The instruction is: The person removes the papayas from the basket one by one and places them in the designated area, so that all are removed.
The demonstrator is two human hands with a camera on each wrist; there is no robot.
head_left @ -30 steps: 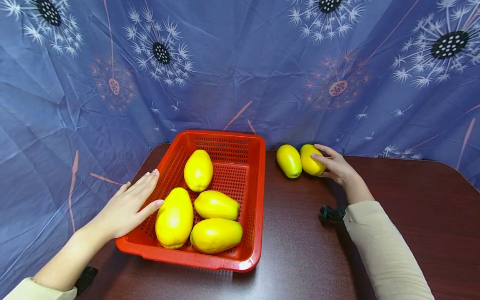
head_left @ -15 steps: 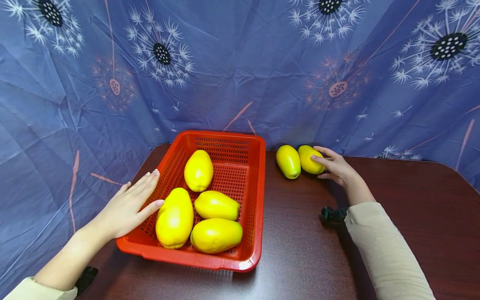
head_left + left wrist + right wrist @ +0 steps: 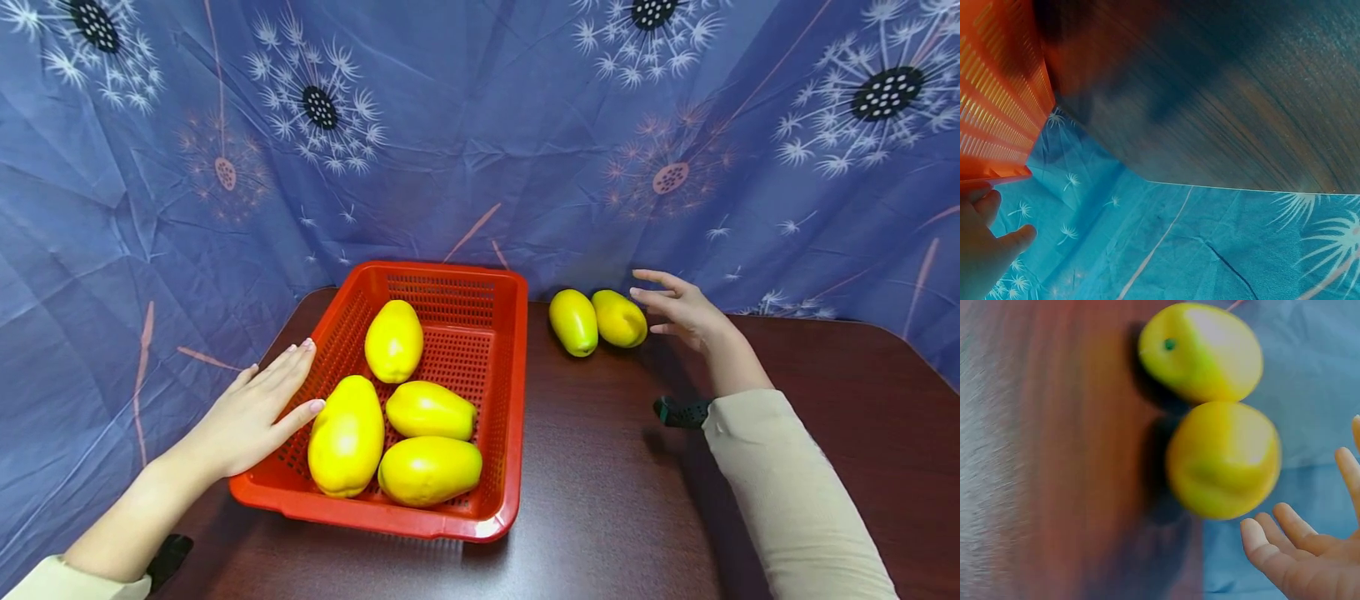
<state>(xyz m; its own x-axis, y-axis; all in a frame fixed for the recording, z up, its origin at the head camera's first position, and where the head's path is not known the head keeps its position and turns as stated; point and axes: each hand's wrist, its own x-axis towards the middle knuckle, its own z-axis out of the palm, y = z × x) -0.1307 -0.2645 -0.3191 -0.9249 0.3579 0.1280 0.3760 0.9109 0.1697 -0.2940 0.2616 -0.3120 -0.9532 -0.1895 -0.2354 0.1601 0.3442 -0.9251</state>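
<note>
My left hand (image 3: 243, 425) rests with straight fingers on the left rim of a red plastic basket (image 3: 516, 400). Several yellow papayas lie inside, the largest papaya (image 3: 347, 437) close to my left thumb. On the table to the right of the basket, two more sit side by side: a left papaya (image 3: 573, 322) and a right papaya (image 3: 619, 319). Just right of that pair, my right hand (image 3: 690, 315) is held with spread, slightly bent fingers and nothing in it. In the right wrist view, a gap shows between the fingertips (image 3: 1252, 531) and the nearer papaya (image 3: 1224, 461).
A dark brown wooden table (image 3: 600, 475) carries everything. Behind it and along the left hangs a blue cloth (image 3: 480, 150) with dandelion prints, close to the table's back edge. A dark strap device (image 3: 681, 412) is at the right wrist.
The right papaya has shifted slightly left and turned, against its neighbour. My right hand has let go of it and drawn back to the right. The left hand stays on the basket rim.
</note>
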